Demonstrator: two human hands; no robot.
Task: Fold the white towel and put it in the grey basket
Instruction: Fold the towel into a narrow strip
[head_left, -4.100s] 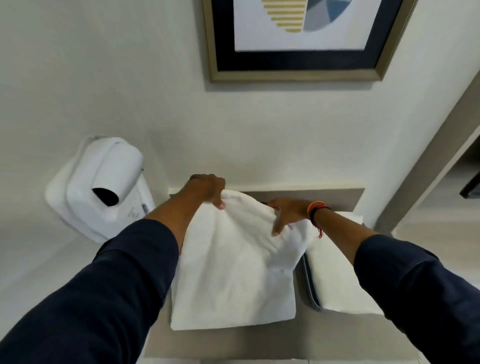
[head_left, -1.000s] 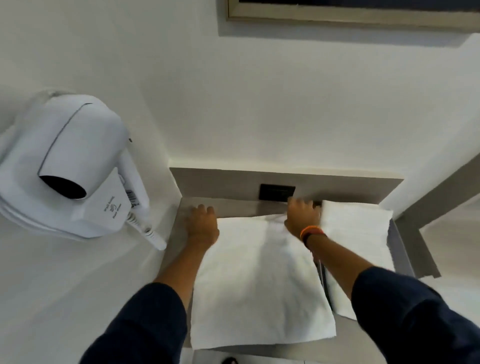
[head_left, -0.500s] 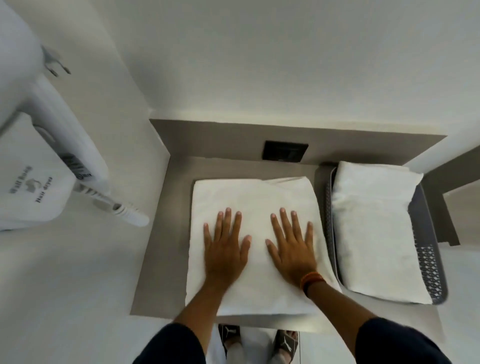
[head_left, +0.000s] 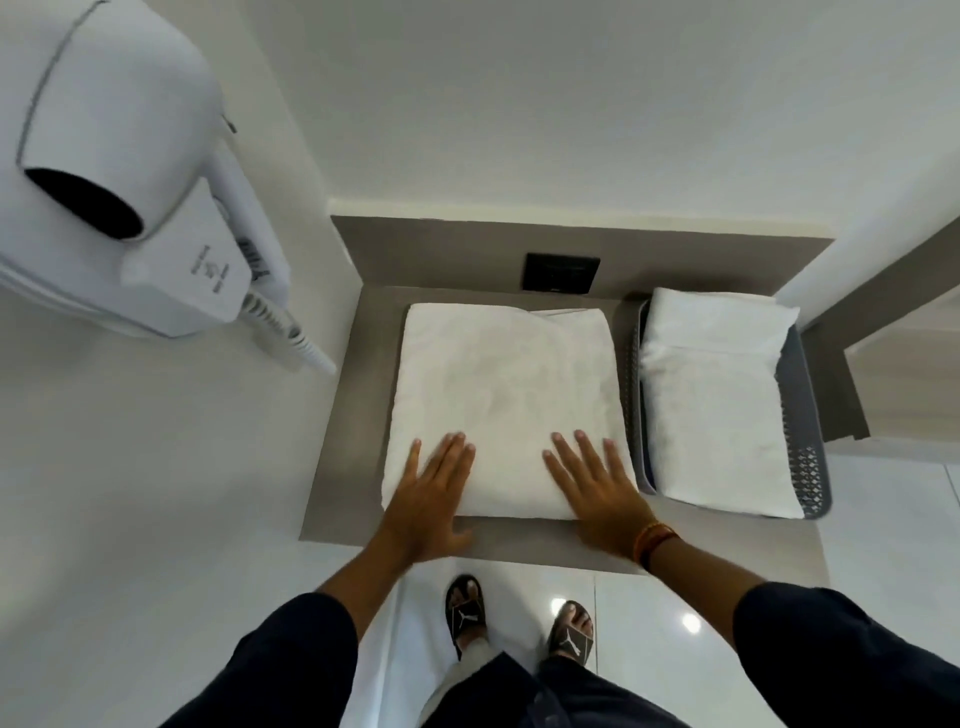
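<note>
On the grey shelf (head_left: 343, 467), we are pressing the white towel (head_left: 504, 395) flat, left hand (head_left: 431, 499) and right hand (head_left: 597, 493) spread; smooth evenly toward its near edge.

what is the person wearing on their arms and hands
Both arms are in dark navy long sleeves, pushed up to leave the forearms bare. The left hand is bare, with nothing on its wrist. The right hand is also bare, with an orange and dark wristband at the wrist.

The hair dryer (head_left: 119, 171) is cut by the left edge; its label print is unreadable.
</note>
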